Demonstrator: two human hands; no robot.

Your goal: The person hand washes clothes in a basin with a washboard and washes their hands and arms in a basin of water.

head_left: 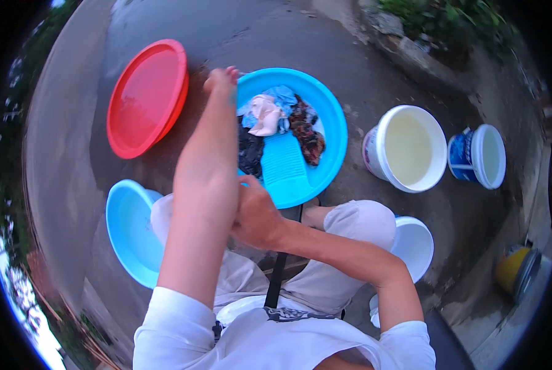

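My left arm reaches forward past the left rim of a round blue washbasin [336, 126]. My left hand [221, 79] is held in the air near that rim, its fingers loosely bent and nothing seen in it. My right hand [255, 214] crosses over and rests against my left forearm [205, 185] near the elbow; most of its fingers are hidden behind the arm. Inside the basin are a pale pink and blue cloth [266, 117], a dark patterned cloth [307, 132], a black cloth [250, 151] and a ribbed washboard [284, 163].
A red basin [146, 98] stands left on wet concrete, and a light blue basin [134, 231] by my left knee. To the right are a white bucket of cloudy liquid [411, 148], a blue-labelled bucket [476, 156], a white container [413, 246] and a yellow bucket [515, 271].
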